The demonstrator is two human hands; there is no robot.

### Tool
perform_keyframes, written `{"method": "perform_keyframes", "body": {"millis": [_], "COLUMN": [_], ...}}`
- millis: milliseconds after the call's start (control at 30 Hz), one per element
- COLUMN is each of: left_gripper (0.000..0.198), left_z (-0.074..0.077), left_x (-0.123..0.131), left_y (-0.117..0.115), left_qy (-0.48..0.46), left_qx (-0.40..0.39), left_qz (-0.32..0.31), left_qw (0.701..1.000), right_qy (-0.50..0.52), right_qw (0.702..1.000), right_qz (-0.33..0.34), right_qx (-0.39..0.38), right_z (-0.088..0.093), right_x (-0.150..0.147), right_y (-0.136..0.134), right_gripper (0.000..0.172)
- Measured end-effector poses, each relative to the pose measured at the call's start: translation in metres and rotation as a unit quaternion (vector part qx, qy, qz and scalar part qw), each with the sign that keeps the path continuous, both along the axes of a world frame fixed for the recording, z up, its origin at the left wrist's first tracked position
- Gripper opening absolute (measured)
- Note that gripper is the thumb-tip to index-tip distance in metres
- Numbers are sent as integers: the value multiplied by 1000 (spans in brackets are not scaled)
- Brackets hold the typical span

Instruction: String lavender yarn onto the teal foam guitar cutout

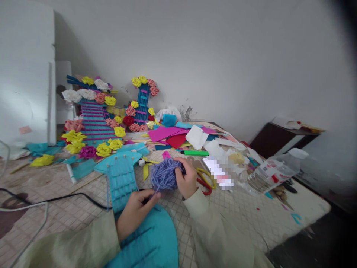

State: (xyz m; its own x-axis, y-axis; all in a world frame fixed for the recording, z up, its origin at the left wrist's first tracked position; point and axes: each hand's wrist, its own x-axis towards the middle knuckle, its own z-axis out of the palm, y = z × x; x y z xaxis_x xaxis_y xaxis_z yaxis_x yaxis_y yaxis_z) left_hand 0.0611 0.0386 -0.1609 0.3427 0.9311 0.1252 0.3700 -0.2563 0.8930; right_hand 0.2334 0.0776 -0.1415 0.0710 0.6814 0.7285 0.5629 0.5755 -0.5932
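A ball of purple-blue yarn [164,175] is in my right hand [188,179], whose thumb and fingers grip its right side. My left hand [138,211] is closed just below the ball, its thumb and forefinger pinching the yarn strand that comes off it. Under my left hand lies a turquoise cut-out panel [163,238] with a rounded lower end and a narrower upper part. Yarn strands run across its upper part, and dark slits or lines show on the rounded end. A length of yarn hangs along the panel's left edge.
Behind stand two yarn-wound panels [97,123] [142,102] with paper flowers. Coloured paper sheets [167,133], a green cutter [196,153], red-and-yellow-handled scissors [208,180], a phone [217,172] and a plastic bottle [267,175] lie rightward. Cables [83,194] cross the left side.
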Motion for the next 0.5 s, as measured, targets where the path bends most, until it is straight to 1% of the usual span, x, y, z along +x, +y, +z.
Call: {"method": "perform_keyframes", "body": {"millis": [67, 167, 200, 267, 333, 367, 433, 500], "left_gripper": [37, 39, 39, 38, 37, 37, 36, 35], "left_z": [3, 5, 4, 4, 3, 3, 3, 4], "left_x": [-1, -1, -1, -1, -1, 0, 1, 1], "left_y": [-2, -4, -4, -2, -1, -1, -1, -3], "left_qy": [-3, -8, -10, -12, -10, -7, 1, 11], "left_qx": [1, 13, 18, 26, 31, 33, 37, 42], "left_qz": [-7, 5, 12, 24, 26, 23, 8, -15], "left_qw": [1000, 1000, 1000, 999, 999, 999, 999, 999], "right_qy": [-1, -15, -27, -67, -105, -115, -120, -141], "right_qw": [1000, 999, 998, 991, 977, 971, 968, 965], "right_qz": [-14, -16, -1, 64, 136, 159, 175, 191], "right_qx": [-8, -37, -53, -92, -126, -135, -133, -115], "right_z": [-2, -1, 1, 9, 21, 27, 36, 39], "right_x": [5, 12, 14, 19, 24, 24, 23, 17], "right_y": [5, 11, 12, 11, 7, 5, 1, -1], "right_gripper": [26, 29, 30, 33, 40, 44, 49, 47]}}
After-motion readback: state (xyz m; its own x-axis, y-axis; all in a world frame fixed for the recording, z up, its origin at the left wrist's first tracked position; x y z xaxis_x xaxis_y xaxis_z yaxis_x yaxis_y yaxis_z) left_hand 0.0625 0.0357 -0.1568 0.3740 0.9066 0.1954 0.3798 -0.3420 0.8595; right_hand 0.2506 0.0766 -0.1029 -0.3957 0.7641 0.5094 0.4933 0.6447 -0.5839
